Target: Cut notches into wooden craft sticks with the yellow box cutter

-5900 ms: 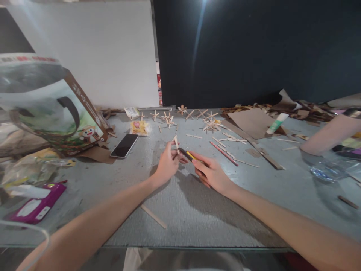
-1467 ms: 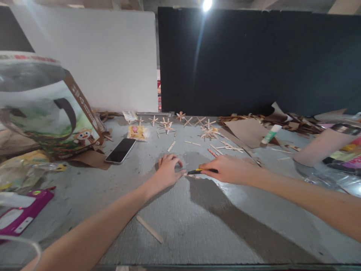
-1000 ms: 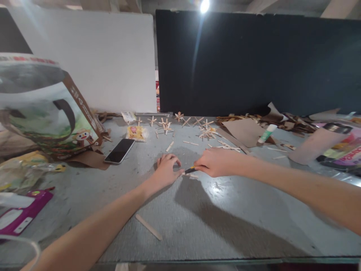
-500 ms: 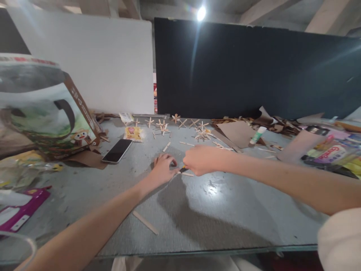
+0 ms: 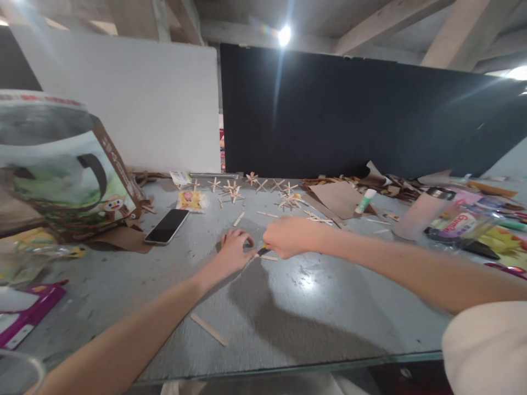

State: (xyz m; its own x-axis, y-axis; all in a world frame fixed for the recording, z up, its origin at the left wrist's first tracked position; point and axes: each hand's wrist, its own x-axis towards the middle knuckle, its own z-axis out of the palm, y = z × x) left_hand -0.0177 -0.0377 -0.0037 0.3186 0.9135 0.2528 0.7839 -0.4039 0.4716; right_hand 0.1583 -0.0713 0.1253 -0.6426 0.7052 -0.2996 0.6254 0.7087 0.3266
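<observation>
My right hand (image 5: 284, 237) is closed around a utility knife (image 5: 262, 250) with a bit of yellow on it; most of its handle is hidden in the fist. The dark blade end points left, down onto a thin wooden craft stick (image 5: 270, 258) lying flat on the table. Just left of it, my left hand (image 5: 236, 249) rests on the table, thumb and fingers curved, the thumb tip at the stick's left end. A longer loose craft stick (image 5: 208, 329) lies nearer the front edge. Behind the hands are a short stick piece (image 5: 239, 219) and several star-shaped stick bundles (image 5: 290, 199).
A phone (image 5: 167, 226) and a yellow packet (image 5: 191, 201) lie left of the hands, beside a big printed bag (image 5: 69, 181). To the right are brown cardboard (image 5: 338, 198), a glue stick (image 5: 365, 201) and a pale bottle (image 5: 424, 215). A purple object (image 5: 37, 312) sits far left.
The camera view has shifted slightly, so the scene sits a little lower and further left. Both hands keep nearly the same pose, the knife still at the stick.
</observation>
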